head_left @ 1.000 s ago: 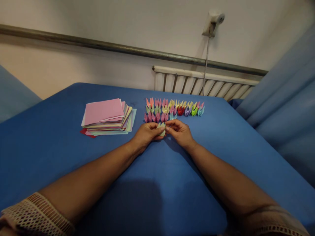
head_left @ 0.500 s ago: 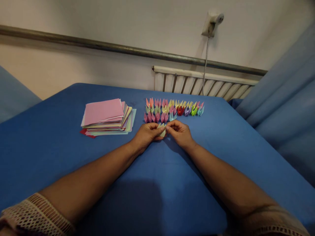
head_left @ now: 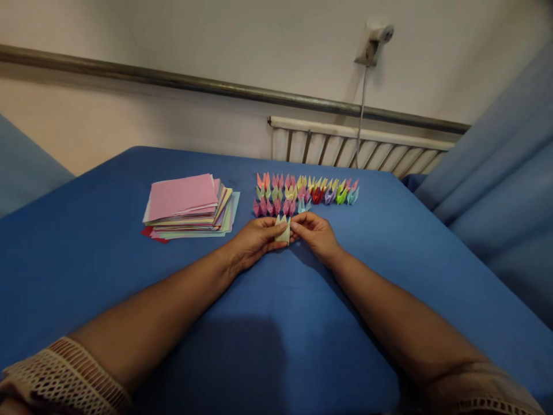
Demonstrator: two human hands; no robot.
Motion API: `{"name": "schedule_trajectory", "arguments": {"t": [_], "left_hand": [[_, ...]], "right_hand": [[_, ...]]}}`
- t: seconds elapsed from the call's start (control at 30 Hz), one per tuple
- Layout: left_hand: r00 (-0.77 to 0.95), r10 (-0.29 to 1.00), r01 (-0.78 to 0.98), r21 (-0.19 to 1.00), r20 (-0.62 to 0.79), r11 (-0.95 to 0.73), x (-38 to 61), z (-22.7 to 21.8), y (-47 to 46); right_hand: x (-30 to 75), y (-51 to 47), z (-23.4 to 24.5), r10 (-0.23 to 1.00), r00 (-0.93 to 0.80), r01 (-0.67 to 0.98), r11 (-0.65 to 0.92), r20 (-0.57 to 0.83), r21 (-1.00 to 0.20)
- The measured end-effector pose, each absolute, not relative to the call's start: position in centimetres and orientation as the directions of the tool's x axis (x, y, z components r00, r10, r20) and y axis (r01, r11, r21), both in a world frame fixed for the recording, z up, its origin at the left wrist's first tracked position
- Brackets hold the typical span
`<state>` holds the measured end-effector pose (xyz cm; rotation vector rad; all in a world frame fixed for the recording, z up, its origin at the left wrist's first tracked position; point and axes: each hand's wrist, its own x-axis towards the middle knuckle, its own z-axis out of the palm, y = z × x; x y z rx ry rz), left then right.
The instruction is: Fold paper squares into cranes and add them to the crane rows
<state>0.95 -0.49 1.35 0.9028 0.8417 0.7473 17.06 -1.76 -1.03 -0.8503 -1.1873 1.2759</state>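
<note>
Both hands meet over the blue table, pinching a small pale green folded paper piece. My left hand grips its left side, fingers curled. My right hand pinches its right edge between thumb and fingertips. Just beyond the hands stand rows of several small folded paper pieces in pink, yellow, red, purple and green.
A stack of coloured paper sheets, pink on top, lies at the left back of the table. A radiator and a metal rail run along the wall behind. Blue fabric hangs at the right.
The green folded piece now shows more upright between the fingertips; my left hand has shifted slightly down and left. The arms have hardly moved.
</note>
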Motion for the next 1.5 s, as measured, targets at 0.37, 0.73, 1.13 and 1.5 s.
{"name": "schedule_trajectory", "arguments": {"t": [0.37, 0.73, 1.13, 1.5], "left_hand": [[0.517, 0.795, -0.219, 0.849, -0.316, 0.480, 0.76, 1.37, -0.41], [0.497, 0.810, -0.168, 0.881, -0.312, 0.442, 0.86, 1.22, -0.47], [0.537, 0.788, -0.158, 0.882, -0.300, 0.443, 0.67, 1.09, -0.35], [0.542, 0.785, -0.161, 0.880, -0.300, 0.447, 0.59, 0.99, -0.26]], "right_hand": [[17.24, -1.64, -1.81, 0.978, -0.185, -0.391, 0.021, 0.101, -0.920], [17.50, -1.58, -1.81, 0.970, -0.207, -0.314, 0.058, 0.128, -0.948], [17.53, -1.76, -1.83, 0.957, -0.253, -0.379, 0.039, 0.144, -0.925], [17.50, -1.80, -1.57, 0.955, -0.255, -0.403, 0.039, 0.153, -0.914]]}}
